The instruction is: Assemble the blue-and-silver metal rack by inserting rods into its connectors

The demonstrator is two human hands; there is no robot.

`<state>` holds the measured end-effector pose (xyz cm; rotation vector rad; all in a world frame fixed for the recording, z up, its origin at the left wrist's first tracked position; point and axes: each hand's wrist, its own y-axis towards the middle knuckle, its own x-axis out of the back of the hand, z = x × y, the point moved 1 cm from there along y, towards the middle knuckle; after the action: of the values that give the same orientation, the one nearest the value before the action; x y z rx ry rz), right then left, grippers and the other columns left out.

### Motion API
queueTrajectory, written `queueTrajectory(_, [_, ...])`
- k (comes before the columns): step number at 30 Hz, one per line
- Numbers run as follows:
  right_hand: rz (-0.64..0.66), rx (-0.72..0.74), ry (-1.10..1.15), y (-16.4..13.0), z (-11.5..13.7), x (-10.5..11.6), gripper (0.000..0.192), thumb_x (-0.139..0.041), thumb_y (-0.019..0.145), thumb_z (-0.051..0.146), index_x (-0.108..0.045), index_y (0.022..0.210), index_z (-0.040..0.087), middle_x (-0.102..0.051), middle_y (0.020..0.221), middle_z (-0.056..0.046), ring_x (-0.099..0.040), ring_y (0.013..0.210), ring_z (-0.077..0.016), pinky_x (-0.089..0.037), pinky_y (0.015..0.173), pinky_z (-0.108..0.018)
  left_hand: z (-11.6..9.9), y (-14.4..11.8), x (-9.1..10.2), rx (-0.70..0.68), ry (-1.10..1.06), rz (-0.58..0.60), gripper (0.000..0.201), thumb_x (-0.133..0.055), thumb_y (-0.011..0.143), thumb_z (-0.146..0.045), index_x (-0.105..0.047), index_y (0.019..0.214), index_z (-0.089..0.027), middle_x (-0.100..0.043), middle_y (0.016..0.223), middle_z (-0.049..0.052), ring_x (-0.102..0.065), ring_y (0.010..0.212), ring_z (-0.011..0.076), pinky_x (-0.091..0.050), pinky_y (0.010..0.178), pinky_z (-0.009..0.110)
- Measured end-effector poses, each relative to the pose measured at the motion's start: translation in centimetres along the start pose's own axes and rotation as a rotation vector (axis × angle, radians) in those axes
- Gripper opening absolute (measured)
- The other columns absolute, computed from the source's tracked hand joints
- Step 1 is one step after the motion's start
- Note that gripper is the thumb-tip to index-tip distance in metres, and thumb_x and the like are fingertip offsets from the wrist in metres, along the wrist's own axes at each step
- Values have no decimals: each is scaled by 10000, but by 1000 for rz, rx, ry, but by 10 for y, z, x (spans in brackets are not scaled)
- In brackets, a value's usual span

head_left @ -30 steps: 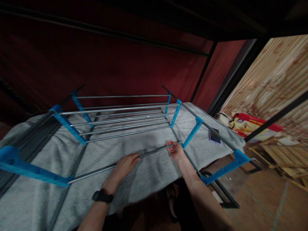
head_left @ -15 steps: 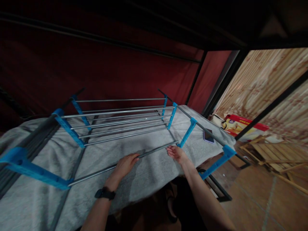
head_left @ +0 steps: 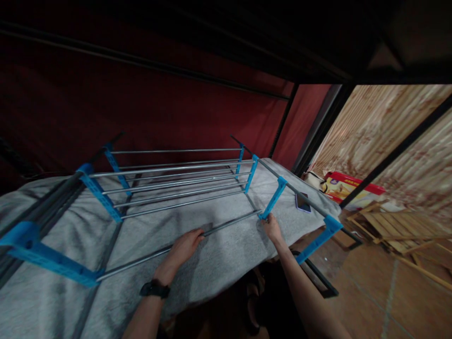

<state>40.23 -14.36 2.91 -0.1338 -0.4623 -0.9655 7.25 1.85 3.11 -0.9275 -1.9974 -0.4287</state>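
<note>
A rack of grey metal tubes and blue plastic brackets lies across a grey blanket (head_left: pixel 219 263). My left hand (head_left: pixel 185 245) is wrapped around the middle of the nearest metal tube (head_left: pixel 235 220). This tube runs from the near-left blue bracket (head_left: pixel 52 256) to a blue bracket (head_left: pixel 273 200) on the right. At the lower end of that right bracket, my right hand (head_left: pixel 271 229) has its fingers closed on the plastic, partly hidden beneath it. Behind, several parallel tubes (head_left: pixel 183 200) join the other blue brackets.
A phone (head_left: pixel 302 203) lies on the blanket at the right. Beyond the bed's edge are a red and yellow box (head_left: pixel 349 188) and a folded wooden slatted piece (head_left: pixel 395 230) on the tiled floor. A dark metal frame post (head_left: pixel 328 125) stands at the right, with a red wall behind.
My right hand has moved from open beside the tube's end to the lower end of the right bracket, where its fingers have closed. The left hand stays on the tube.
</note>
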Motion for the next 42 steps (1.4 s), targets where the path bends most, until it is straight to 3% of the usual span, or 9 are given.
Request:
queueTrajectory(6, [-35,-2,-91,10,-3,-8,102,-582,746,194,-534,806,259,-635,736,-10,-631,832,-214,-473,764,-285,2,-1,-2,-5,8,29,375,-406,983,-361,-676,1211,-236,-742,1181,65,-674,1105,231,-496,1004,352])
queueTrajectory(18, [-28,55,-89,27,-19,-21,98,-559,730,221,-529,817,257,-619,754,-8,-595,768,-199,-456,752,-288,5,2,-2,29,63,35,432,-385,989,-376,-644,1283,-194,-707,1281,100,-660,1175,249,-488,1021,353])
queueTrajectory(23, [4,48,-38,41,-28,-24,166,-549,693,284,-579,853,250,-658,805,-26,-614,825,-217,-474,755,-303,4,2,-3,39,37,28,431,-377,986,-379,-647,1270,-199,-714,1264,94,-664,1155,249,-490,1020,365])
queueTrajectory(29, [76,-2,46,57,-37,-27,340,-546,633,329,-660,937,230,-629,699,12,-554,628,-177,-448,596,-282,9,3,-5,47,26,30,434,-380,983,-393,-653,1264,-206,-716,1253,101,-674,1130,263,-496,1003,381])
queueTrajectory(35, [129,-21,90,68,-45,-29,302,-584,592,331,-658,861,215,-599,641,26,-509,562,-152,-429,562,-275,9,1,-5,55,-19,33,454,-399,978,-395,-652,1307,-210,-698,1299,95,-643,1207,260,-472,1050,374])
queueTrajectory(42, [188,34,74,76,-52,-27,276,-583,576,329,-649,817,213,-618,632,11,-550,604,-175,-456,601,-293,4,-1,-4,38,-20,68,476,-387,988,-378,-632,1371,-237,-654,1388,59,-598,1289,234,-429,1117,370])
